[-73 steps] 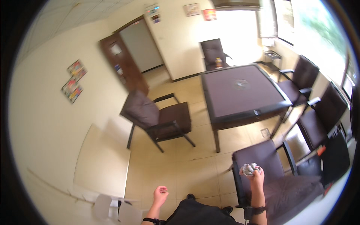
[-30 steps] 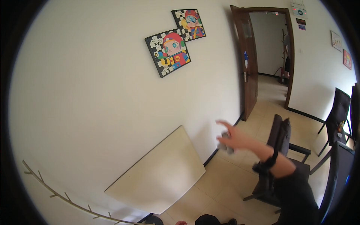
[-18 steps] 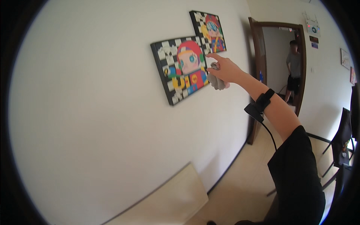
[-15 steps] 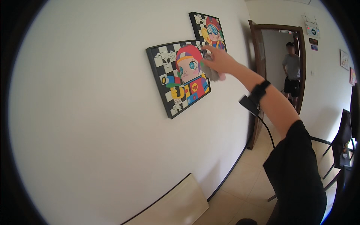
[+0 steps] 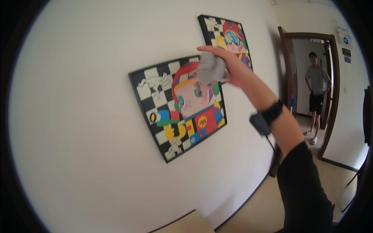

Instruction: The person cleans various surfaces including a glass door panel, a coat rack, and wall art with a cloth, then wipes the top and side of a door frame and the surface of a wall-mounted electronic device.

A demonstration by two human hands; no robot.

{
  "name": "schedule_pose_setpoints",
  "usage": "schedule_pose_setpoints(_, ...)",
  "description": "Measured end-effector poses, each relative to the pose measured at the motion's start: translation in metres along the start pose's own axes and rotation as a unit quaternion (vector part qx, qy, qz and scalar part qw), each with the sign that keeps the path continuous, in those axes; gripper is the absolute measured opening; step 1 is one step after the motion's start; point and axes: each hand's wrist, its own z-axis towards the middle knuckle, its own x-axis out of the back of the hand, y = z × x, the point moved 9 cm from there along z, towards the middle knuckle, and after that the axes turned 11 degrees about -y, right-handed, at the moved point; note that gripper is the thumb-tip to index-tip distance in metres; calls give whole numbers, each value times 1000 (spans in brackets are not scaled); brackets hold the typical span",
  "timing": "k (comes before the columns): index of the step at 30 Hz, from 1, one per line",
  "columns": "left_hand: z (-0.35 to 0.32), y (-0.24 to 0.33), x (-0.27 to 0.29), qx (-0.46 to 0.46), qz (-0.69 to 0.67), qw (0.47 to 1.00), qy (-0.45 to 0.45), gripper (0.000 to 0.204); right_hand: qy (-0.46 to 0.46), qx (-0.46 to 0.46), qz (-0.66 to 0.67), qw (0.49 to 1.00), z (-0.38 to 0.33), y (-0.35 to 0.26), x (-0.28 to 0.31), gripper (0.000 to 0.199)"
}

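My right hand (image 5: 234, 68) is raised in front of the wall, closed on a crumpled grey cloth (image 5: 211, 69). The cloth overlaps the upper right part of a framed cartoon picture (image 5: 202, 122) with a black-and-white checkered background; its outline is slightly blurred, and whether it touches the picture I cannot tell. The thumb or a finger sticks out to the left above the cloth. A black band with a small cabled box (image 5: 259, 124) is on my right wrist. My left hand is out of view.
A second checkered cartoon picture (image 5: 233, 37) hangs farther along the wall. Below is a pale panel-like surface (image 5: 190, 224) against the wall. A person in grey and black (image 5: 318, 79) stands in the brown doorway (image 5: 330, 97) at right. A white wall-mounted device (image 5: 344, 37) is beside it.
The view has shifted, so the near picture looks larger and lower. My right hand with the cloth has moved from the picture's right edge over its upper right part.
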Motion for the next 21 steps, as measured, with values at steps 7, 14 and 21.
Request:
schedule_pose_setpoints(7,22,46,-39,-58,124,991,-9,37,-89,53,134,985,-68,-15,-28,55)
schedule_pose_setpoints(14,-47,286,-64,-344,250,905,25,20,197,164,-227,939,-17,-50,50,42)
schedule_pose_setpoints(21,-200,651,-116,-644,454,566,241,55,107,107,-649,745,63,-11,49,28)
